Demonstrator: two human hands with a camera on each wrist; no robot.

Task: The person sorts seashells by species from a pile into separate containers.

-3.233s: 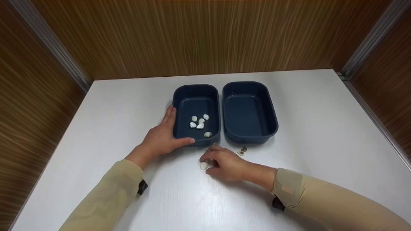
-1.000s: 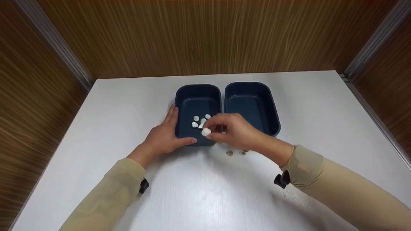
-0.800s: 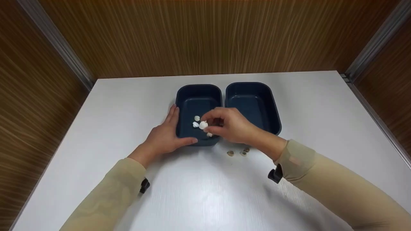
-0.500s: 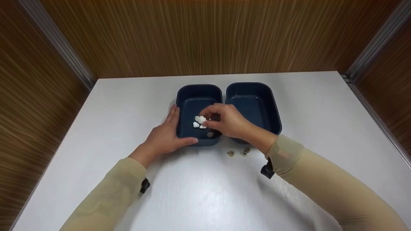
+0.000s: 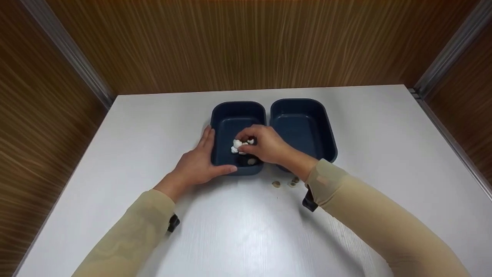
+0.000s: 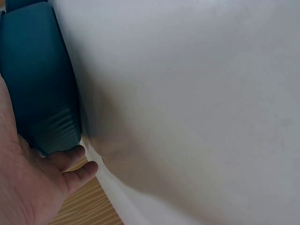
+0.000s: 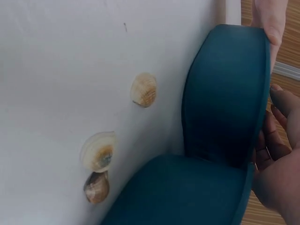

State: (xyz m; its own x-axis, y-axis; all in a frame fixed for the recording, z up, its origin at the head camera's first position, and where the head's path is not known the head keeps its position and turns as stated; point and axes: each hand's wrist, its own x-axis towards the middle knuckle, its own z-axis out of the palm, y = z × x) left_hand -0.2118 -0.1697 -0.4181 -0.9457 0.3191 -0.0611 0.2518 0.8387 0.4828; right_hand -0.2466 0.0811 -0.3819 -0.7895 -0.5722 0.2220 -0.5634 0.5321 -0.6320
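Striped wood panels (image 5: pixel 230 46) with metal strips (image 5: pixel 68 55) at the corners stand around a white surface (image 5: pixel 238 231). The left hand (image 5: pixel 194 163) rests straight-fingered against the dark blue left tray (image 5: pixel 234 126) — just beside a matching right tray (image 5: pixel 294 130) — and the right hand (image 5: pixel 265 144) pinches a white shell (image 5: pixel 237 143) inside the left one. Other white shells (image 5: pixel 234 150) there are partly covered, their number unclear. The left wrist view cuts off the left tray; the right wrist view hides the pinched shell, but shows markings on three loose shells (image 7: pixel 144 90) — tiny in the head view.
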